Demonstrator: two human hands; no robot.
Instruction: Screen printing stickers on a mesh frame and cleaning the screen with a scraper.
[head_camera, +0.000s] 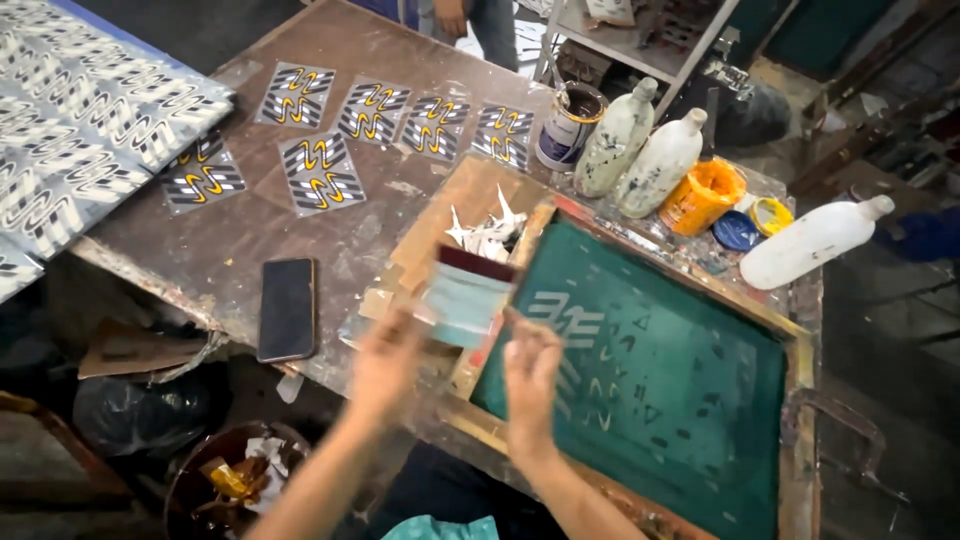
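Flat blade tool (468, 292) gripped by left hand (385, 360). Right hand (530, 375) blurred, grip cannot be told. Tool best kept level over green screen frame (660, 380), away from phone (287, 308).

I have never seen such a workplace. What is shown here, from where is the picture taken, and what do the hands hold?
The one picture comes from a camera on the person's head, looking down. The left hand and right hand, both blurred, hold a flat squeegee over the edge of a green printing screen in a wooden frame. On the worn table lie printed cards, a dark phone, a paint can, stained bottles and an orange tub.
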